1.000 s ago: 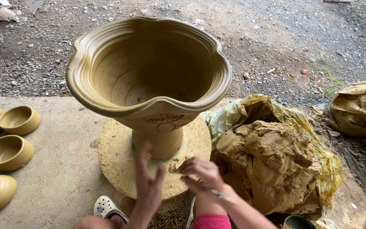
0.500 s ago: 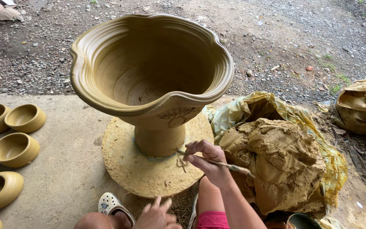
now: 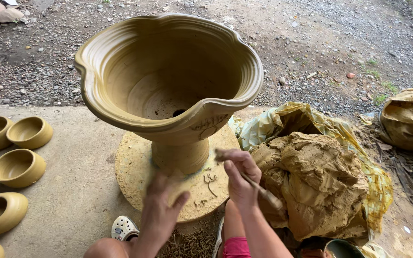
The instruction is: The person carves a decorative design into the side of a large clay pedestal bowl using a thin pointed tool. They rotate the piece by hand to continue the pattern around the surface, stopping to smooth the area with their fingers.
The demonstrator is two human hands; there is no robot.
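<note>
A large wet clay pot (image 3: 168, 76) with a wavy rim and a narrow foot stands on a round clay-coated wheel disc (image 3: 135, 177). My right hand (image 3: 239, 177) grips a thin wooden stick tool (image 3: 259, 187), its tip near the pot's foot at the underside of the bowl. My left hand (image 3: 161, 208) is blurred, fingers spread, resting on the disc's near edge. Thin clay trimmings (image 3: 210, 181) lie on the disc between my hands.
Several small clay bowls (image 3: 17, 166) sit on the concrete at the left. A big lump of raw clay (image 3: 311, 181) lies on yellow plastic sheeting to the right, and another clay bundle (image 3: 409, 117) farther right. Gravel lies beyond. My sandalled foot (image 3: 123, 228) is below the disc.
My left hand dropped low out of view, then came back up onto the disc's edge. My right hand with the stick moved up and closer to the pot's foot.
</note>
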